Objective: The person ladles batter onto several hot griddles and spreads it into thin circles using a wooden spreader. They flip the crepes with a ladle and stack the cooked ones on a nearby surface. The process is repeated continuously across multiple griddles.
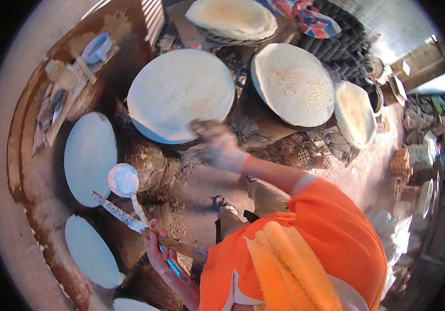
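Observation:
My left hand [157, 249] is wrapped round a ladle [124, 181] with a white, batter-coated bowl, together with a wooden-handled stick [181, 248] whose far end is crusted white. My right hand [217, 147], in a grey glove with dark, soiled fingers, reaches to the near right edge of a large round pancake [181, 93] on a griddle. Its fingers are blurred, so whether they grip that edge does not show. Left of the ladle lies a pale round sheet of batter [91, 158] on another griddle, partly behind the ladle's bowl.
A second round pancake [292, 83] sits on a griddle to the right, with a browned one [355, 114] beside it. More finished pancakes [233, 20] lie on a rack at the back. Another batter-covered griddle [93, 251] stands at lower left. Black briquettes [336, 52] are stacked behind.

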A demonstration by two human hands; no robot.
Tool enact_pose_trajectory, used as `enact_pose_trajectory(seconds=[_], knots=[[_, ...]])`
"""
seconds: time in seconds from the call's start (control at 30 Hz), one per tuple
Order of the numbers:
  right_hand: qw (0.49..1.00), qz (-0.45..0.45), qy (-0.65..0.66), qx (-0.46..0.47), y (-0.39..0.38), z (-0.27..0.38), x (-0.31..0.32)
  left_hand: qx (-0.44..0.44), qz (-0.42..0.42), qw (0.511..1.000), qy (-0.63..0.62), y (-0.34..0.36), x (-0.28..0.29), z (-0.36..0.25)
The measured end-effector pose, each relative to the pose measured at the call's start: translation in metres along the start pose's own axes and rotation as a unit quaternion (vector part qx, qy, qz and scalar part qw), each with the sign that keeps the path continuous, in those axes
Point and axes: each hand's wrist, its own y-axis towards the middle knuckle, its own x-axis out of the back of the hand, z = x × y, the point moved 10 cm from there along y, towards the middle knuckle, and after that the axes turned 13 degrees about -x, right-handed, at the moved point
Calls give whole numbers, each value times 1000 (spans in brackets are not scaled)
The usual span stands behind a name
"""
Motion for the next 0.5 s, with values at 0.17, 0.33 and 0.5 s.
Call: enact_pose_trajectory(seconds=[0.17, 0.33, 0.5], knots=[[934, -68, -163, -311, -11, -157, 78, 24, 60, 993, 103, 23, -35, 13], [933, -170, -105, -299, 41, -221, 129, -16, 173, 974, 146, 36, -119, 17], [900, -261, -98, -335, 59, -361, 184, -58, 234, 968, -74, 21, -183, 37]])
